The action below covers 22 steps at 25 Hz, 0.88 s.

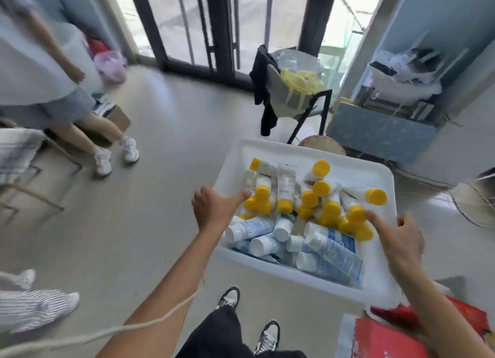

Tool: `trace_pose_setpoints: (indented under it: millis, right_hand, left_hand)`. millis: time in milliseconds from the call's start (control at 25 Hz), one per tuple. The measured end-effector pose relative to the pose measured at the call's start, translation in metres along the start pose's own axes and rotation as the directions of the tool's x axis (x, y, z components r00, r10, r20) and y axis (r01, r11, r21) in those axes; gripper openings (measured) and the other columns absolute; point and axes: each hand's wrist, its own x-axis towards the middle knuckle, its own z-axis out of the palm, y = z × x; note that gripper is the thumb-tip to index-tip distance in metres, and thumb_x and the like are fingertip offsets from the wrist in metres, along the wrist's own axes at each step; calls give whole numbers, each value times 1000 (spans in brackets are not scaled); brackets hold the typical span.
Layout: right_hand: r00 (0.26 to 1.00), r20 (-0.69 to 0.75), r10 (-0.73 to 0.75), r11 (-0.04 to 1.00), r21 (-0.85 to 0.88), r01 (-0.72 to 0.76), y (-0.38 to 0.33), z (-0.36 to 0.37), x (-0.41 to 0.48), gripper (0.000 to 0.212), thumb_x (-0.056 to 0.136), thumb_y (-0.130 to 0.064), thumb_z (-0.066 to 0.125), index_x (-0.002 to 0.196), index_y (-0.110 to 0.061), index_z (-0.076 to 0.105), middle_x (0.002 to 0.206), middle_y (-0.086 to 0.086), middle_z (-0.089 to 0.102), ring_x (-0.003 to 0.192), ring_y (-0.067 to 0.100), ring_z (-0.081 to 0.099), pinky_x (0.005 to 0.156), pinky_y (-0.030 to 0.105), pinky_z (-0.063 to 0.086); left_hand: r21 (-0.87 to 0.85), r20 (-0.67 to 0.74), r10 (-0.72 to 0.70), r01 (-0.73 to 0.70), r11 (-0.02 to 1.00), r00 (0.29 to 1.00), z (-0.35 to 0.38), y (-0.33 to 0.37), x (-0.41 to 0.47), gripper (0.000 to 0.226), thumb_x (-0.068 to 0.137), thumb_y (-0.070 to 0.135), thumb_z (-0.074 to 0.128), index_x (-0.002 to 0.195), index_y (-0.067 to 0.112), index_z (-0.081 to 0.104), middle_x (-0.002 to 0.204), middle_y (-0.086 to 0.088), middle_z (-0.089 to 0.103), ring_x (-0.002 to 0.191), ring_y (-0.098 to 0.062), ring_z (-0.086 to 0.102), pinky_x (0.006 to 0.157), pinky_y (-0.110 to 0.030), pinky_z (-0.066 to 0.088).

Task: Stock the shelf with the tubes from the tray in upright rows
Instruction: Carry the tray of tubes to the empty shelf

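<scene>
many yellow-capped and white-capped tubes (285, 182) lie jumbled in the white tray (294, 152) both hands (214, 206) (400, 238) grip

Tubes (286, 181): label print too blurred to read; lower ones buried under the heap inside the tray (294, 149).
Left hand (214, 205): fingers hidden beneath the tray's left rim, only the thumb showing.
Right hand (401, 237): motion-blurred at the tray's right rim.
Standing person (40, 76), left of the tray: blurred, cut off by the top edge.
Red item (388, 336), below the tray's near right corner: blurred, cut by the bottom edge, kind unclear.
</scene>
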Motion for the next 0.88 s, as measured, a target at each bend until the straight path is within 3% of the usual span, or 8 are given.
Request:
trace_pose_setpoints:
  millis: [160, 400, 640, 720, 880]
  right_hand:
    - [976, 155, -151, 988, 12, 151, -54, 38, -4, 53, 80, -55, 78, 81, -11, 49, 76, 6, 51, 72, 28, 47, 65, 40, 36]
    - [863, 369, -346, 933, 35, 359, -116, 121, -67, 56, 79, -58, 78, 87, -6, 59, 82, 13, 62, 72, 30, 53, 64, 40, 40]
    - [676, 598, -432, 851, 22, 525, -161, 209, -182, 65, 74, -70, 73, 80, -9, 54, 72, 11, 59, 63, 31, 54, 55, 36, 36]
    - [626, 639, -447, 836, 50, 546, -174, 236, -220, 64, 75, -64, 78, 76, -5, 52, 68, 13, 56, 60, 30, 50, 56, 38, 36]
    - [474, 724, -501, 762, 109, 639, -206, 294, -307, 53, 81, -54, 78, 83, -6, 55, 75, 18, 63, 66, 33, 58, 58, 38, 42]
  left_hand:
    - [-106, -151, -167, 152, 983, 974, -47, -48, -14, 98, 57, 75, 83, 111, -4, 59, 116, -18, 62, 119, -38, 53, 104, -46, 43]
    - [-246, -308, -415, 350, 904, 856, -123, -146, -40, 100, 51, 80, 79, 105, -2, 63, 111, -18, 65, 114, -38, 58, 97, -46, 50]
    - [-370, -405, -615, 494, 787, 676, -204, -271, -77, 110, 44, 89, 71, 111, 3, 65, 114, -16, 67, 115, -36, 60, 95, -44, 53]
    - [-413, -415, -666, 524, 745, 619, -225, -305, -88, 114, 37, 98, 65, 106, 7, 68, 108, -13, 69, 109, -34, 64, 91, -44, 56]
    - [-498, -444, -774, 593, 632, 452, -271, -373, -112, 103, 37, 94, 67, 94, 7, 66, 98, -9, 67, 100, -32, 65, 83, -45, 59]
